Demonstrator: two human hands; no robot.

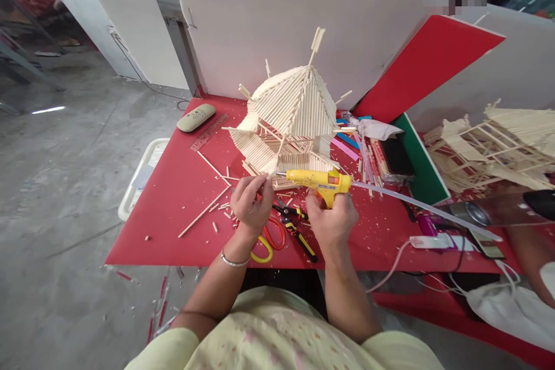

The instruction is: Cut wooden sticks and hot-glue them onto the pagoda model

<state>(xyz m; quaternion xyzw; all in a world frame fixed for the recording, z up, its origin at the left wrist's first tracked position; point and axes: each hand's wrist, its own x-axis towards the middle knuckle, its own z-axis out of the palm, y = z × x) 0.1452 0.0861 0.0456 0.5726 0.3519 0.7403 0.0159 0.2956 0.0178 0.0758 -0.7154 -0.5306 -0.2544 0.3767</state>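
Observation:
My right hand (333, 219) is wrapped round the grip of a yellow hot glue gun (314, 179), with a long clear glue stick (416, 199) trailing from its back. The nozzle points left, close to the fingertips of my left hand (251, 201). Those fingers are pinched together; whatever lies between them is too small to make out. Just behind the nozzle stands a pavilion-like model (290, 104) built of thin pale wooden sticks, with a ribbed, pointed roof. Black-and-yellow pliers (299, 237) and scissors with red and yellow handles (262, 250) lie between my forearms.
Loose sticks (203, 211) and offcuts litter the red table (147, 222). A computer mouse (196, 117) and a ruler (208, 133) are at the far left. On the right are a green board (422, 156), a second stick model (494, 144), a clear bottle (498, 211) and cables. Another person's arm (531, 257) shows there.

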